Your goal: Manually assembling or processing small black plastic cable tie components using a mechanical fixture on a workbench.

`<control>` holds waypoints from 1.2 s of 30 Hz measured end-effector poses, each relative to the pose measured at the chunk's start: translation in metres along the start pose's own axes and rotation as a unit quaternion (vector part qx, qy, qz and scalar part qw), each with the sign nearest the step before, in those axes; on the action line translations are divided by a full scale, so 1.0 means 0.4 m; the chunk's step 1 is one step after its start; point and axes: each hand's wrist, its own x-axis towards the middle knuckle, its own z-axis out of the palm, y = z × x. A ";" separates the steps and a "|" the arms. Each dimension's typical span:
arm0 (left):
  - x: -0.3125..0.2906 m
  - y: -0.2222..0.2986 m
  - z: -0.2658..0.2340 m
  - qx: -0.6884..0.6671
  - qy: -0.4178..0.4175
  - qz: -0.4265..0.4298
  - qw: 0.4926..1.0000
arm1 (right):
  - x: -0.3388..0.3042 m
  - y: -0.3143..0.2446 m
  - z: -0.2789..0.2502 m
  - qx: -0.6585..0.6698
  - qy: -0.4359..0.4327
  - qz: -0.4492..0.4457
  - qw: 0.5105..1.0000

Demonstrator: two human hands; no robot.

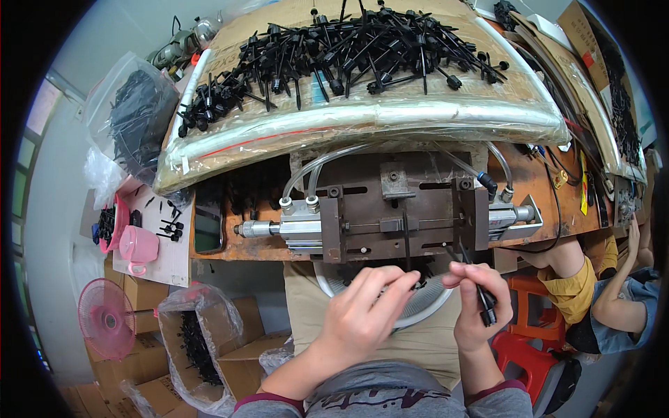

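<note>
My left hand [369, 306] is closed at the front of a brown metal fixture [362, 188], its fingertips pinching the near end of a thin black rod [407, 244]. The far end of that rod lies at the small central jaws of the fixture. To the right, my right hand [481, 299] is closed around a black stemmed part with a ribbed head [487, 315]; its thin shaft points up toward the fixture. Whether more than one part is in that hand, I cannot tell. Below both hands, a round basin with a white rim [443, 299] rests on my lap, holding black parts.
A cardboard tray [293, 129] heaped with black stemmed parts [348, 52] stands behind the fixture. Air cylinders [301, 230] with clear hoses flank it. A phone [209, 226] and a pink cup [139, 245] are at left. Another person's arm [620, 306] shows at right, near red stools [523, 355].
</note>
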 end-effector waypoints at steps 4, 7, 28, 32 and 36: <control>0.003 -0.032 0.016 0.093 -0.018 0.029 0.995 | 0.001 -0.004 -0.008 -0.046 -0.017 -0.012 0.999; 0.003 -0.051 0.038 0.139 -0.021 0.050 0.989 | 0.004 -0.012 -0.008 -0.081 -0.030 -0.038 0.996; 0.029 -0.042 0.001 0.085 -0.052 0.025 0.995 | 0.034 -0.017 -0.043 -0.352 -0.110 -0.288 0.884; -0.005 0.004 -0.016 -0.166 -0.064 0.061 0.982 | 0.037 -0.018 -0.033 -0.363 -0.126 -0.323 0.865; -0.020 0.019 -0.009 -0.155 -0.056 0.058 0.985 | 0.037 -0.010 -0.016 -0.346 -0.118 -0.331 0.870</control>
